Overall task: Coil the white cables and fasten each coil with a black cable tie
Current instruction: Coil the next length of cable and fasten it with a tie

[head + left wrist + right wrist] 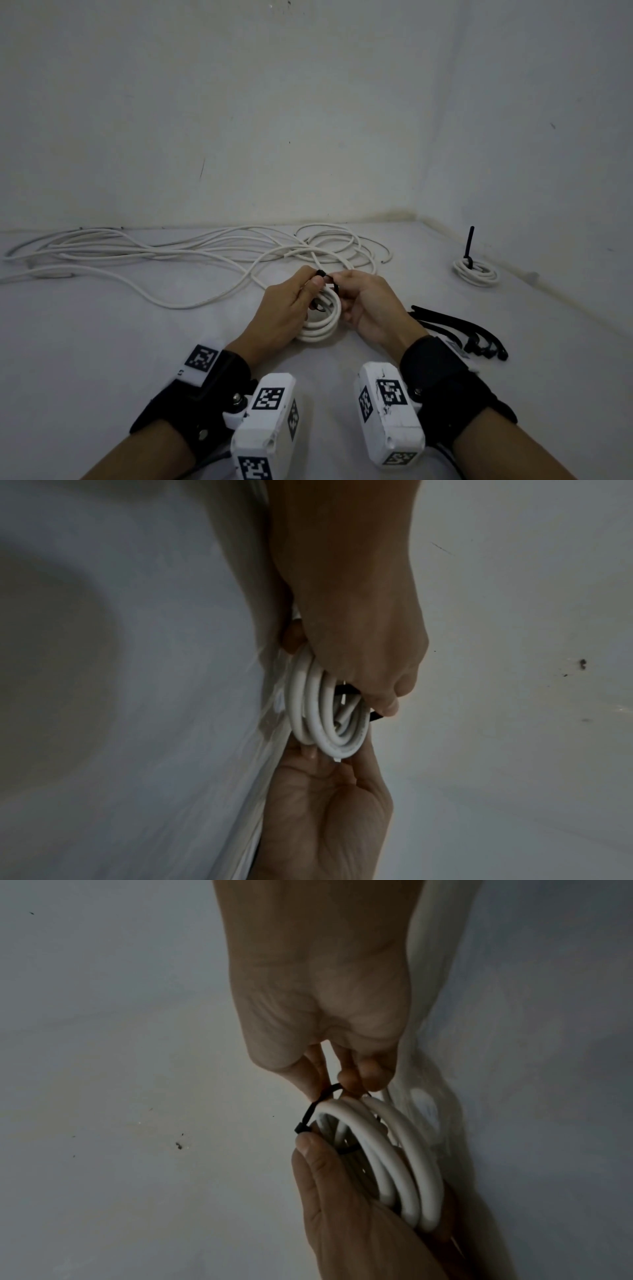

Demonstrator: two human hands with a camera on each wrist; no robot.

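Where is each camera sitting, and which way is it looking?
Head: on the person's head, looking forward and down at the table and wall; shows both forearms, left hand, right hand.
Left wrist: looks along the left hand at the coil; right hand opposite.
Right wrist: looks along the right hand at the black cable tie.
Shared: all three views show both hands and the coil.
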